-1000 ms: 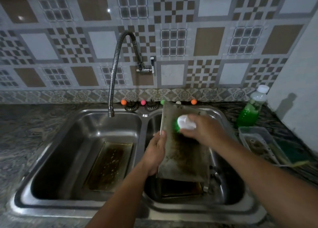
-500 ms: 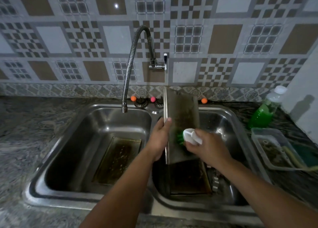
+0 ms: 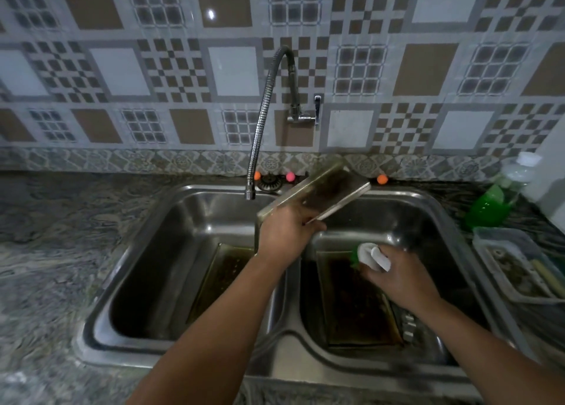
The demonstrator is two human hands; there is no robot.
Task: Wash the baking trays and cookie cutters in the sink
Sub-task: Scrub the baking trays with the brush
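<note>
- The double steel sink [image 3: 275,358] sits in a mottled stone worktop [image 3: 46,251], its front rim nearest the camera; both forearms reach in over that rim.
- In the right basin lies a dark, stained baking tray [image 3: 345,306], flat on the bottom, with a few small metal pieces [image 3: 408,325] just beside its right edge; too blurred to say what they are.
- The right hand [image 3: 400,279] hangs over that tray with its fingers curled round a white-handled scrub brush [image 3: 371,256], green bristles showing at the brush's left end.
- In the left basin another greasy baking tray [image 3: 223,282] leans against the basin's floor, partly hidden by the left forearm.
- The left hand [image 3: 284,236] grips the near end of a third baking tray [image 3: 318,192], fingers wrapped over its edge; the tray is lifted clear of the sink, above the divider between the two basins, and tilts up and away to the right.
- To the right on the worktop stands a clear plastic tub [image 3: 516,267] with brownish contents, and behind it a bottle of green liquid [image 3: 492,202] with a white cap.
- A flexible ribbed tap [image 3: 263,117] arches down from the wall, its nozzle hanging over the back of the left basin.
- Small orange and pink balls [image 3: 382,179] sit along the sink's back ledge.
- Patterned brown, white and grey tiles [image 3: 183,68] cover the wall behind.
</note>
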